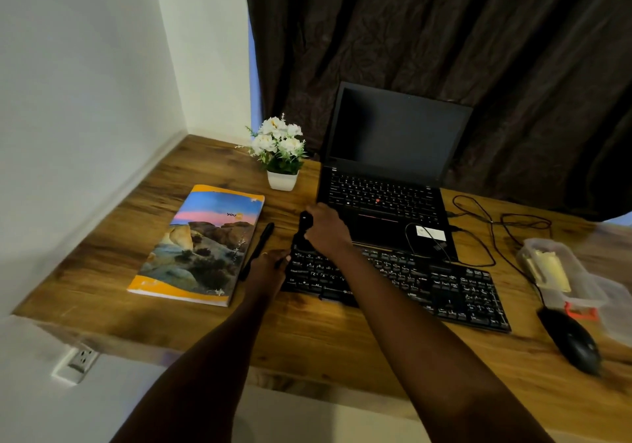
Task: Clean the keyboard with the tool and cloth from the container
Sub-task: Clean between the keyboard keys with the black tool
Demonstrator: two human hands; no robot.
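A black keyboard [427,288] lies across the wooden desk [307,333] in front of a laptop. My right hand [325,228] is shut on a black cleaning tool [303,228], held upright over the keyboard's top left corner. My left hand [270,264] grips the keyboard's left edge. At the far right stands a clear plastic container [561,271] with a yellow cloth [550,268] inside; its lid [615,316] lies beside it.
An open black laptop [386,175] sits behind the keyboard. A colourful book [201,244] and a black pen [260,247] lie to the left. A white flower pot [282,155] stands at the back. A black mouse [574,343] and cables [485,230] are at the right.
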